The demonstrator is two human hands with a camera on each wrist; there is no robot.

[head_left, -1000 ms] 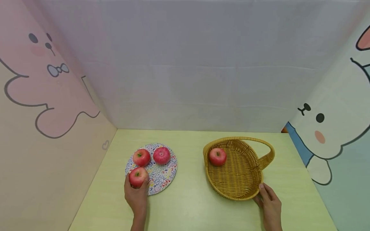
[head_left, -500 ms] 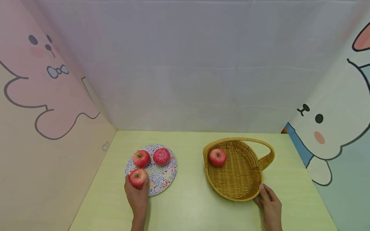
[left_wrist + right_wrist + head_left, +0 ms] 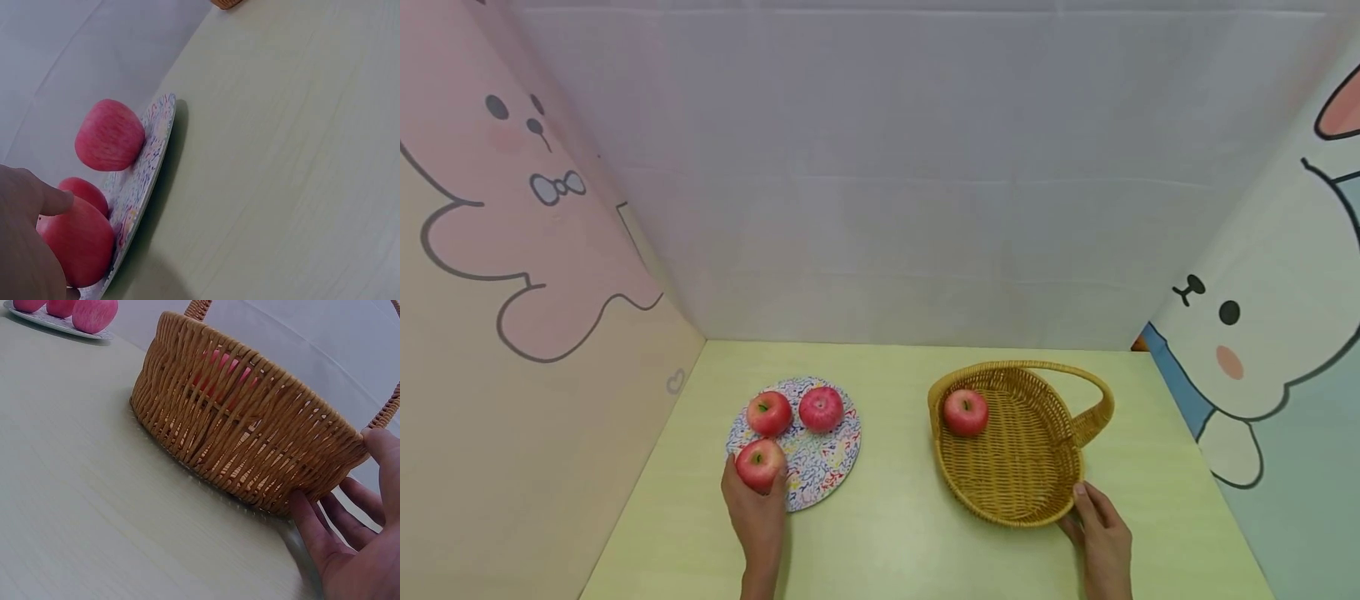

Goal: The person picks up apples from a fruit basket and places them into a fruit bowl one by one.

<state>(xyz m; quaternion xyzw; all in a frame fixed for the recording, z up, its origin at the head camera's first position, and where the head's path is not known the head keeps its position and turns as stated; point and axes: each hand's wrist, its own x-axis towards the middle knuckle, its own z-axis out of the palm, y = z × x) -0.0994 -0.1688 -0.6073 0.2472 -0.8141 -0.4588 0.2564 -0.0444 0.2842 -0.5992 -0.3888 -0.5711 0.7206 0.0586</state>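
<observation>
My left hand (image 3: 756, 521) holds a red apple (image 3: 761, 464) at the near left of a round patterned plate (image 3: 823, 471), with thumb and fingers on either side. In the left wrist view the thumb lies over this apple (image 3: 84, 247), which sits low against the plate. Two more red apples, one stem up (image 3: 769, 413) and one stem hidden (image 3: 822, 409), rest on the plate's far half. My right hand (image 3: 1103, 542) grips the near right side of a wicker basket (image 3: 1011, 467), thumb on the rim, fingers against the outer wall. Another apple (image 3: 966, 412) lies inside, far left.
The pale table (image 3: 895, 517) spans between plate and basket. The basket's arched handle (image 3: 1026, 361) leans toward the back. A white back wall (image 3: 887, 225) and printed side walls, a pink one (image 3: 550, 275) left and a rabbit one (image 3: 1285, 333) right, enclose the table.
The whole head view has shifted slightly. Both hands, the apples, the plate and the basket keep their places relative to one another.
</observation>
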